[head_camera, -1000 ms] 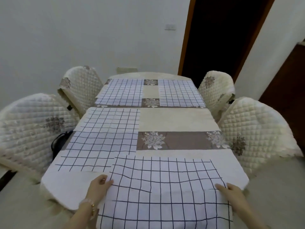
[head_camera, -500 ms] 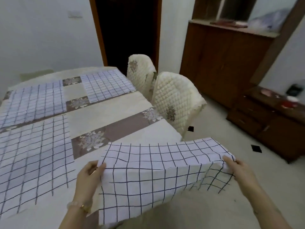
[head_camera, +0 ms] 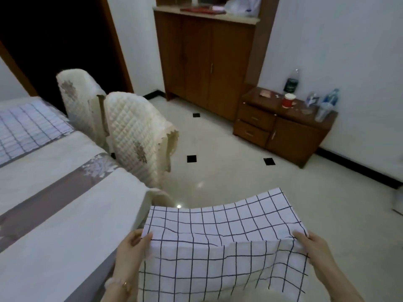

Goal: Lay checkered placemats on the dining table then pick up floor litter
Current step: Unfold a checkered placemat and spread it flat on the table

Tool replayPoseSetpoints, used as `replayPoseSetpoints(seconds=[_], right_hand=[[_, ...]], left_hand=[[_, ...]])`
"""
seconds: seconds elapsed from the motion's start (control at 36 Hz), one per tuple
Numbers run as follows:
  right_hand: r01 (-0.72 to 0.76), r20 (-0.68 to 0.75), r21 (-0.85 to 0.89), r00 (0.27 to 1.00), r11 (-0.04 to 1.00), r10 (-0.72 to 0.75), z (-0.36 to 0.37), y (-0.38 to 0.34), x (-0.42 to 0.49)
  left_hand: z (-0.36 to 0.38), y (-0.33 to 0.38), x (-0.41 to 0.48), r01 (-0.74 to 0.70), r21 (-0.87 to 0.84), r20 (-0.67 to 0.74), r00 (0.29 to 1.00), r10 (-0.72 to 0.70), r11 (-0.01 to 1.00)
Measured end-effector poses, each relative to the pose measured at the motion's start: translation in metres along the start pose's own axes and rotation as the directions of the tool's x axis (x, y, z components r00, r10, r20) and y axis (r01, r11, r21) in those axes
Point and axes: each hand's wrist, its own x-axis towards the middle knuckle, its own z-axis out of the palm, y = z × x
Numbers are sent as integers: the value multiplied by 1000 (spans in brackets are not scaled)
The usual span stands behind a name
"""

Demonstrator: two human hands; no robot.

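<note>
A white placemat with a dark grid (head_camera: 220, 232) hangs in the air off the right side of the dining table (head_camera: 65, 205), over the floor. My left hand (head_camera: 130, 247) grips its left edge and my right hand (head_camera: 311, 245) grips its right edge. Its near half droops down between my hands. Another checkered placemat (head_camera: 28, 129) lies flat on the table at the far left. No litter shows on the floor in this view.
Two chairs with quilted cream covers (head_camera: 137, 136) stand along the table's right side. A tall wooden cabinet (head_camera: 205, 53) and a low sideboard (head_camera: 283, 127) carrying bottles and a red cup line the far wall. Pale tiled floor (head_camera: 218, 171) lies between.
My view has swung right, away from the table. Both hands have carried the placemat off the table's near end and out past its right edge.
</note>
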Motion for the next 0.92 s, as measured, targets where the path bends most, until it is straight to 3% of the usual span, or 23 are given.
replayPoseSetpoints(seconds=[0.28, 0.44, 0.64, 0.81, 0.92], right_hand=[[67, -84, -26, 994, 997, -69, -41, -50, 76], [112, -135, 11, 985, 994, -109, -34, -99, 126], [113, -137, 39, 985, 993, -107, -3, -158, 204], [59, -114, -84, 991, 995, -69, 54, -216, 275], [121, -55, -151, 990, 981, -130, 105, -272, 315]], left_hand=[[111, 62, 40, -82, 38, 114, 990, 77, 996], [144, 107, 91, -148, 60, 98, 985, 141, 987], [193, 138, 174, -109, 11, 106, 989, 108, 994], [226, 162, 248, -15, 18, 118, 993, 13, 1000], [236, 196, 297, -58, 1, 101, 993, 57, 998]])
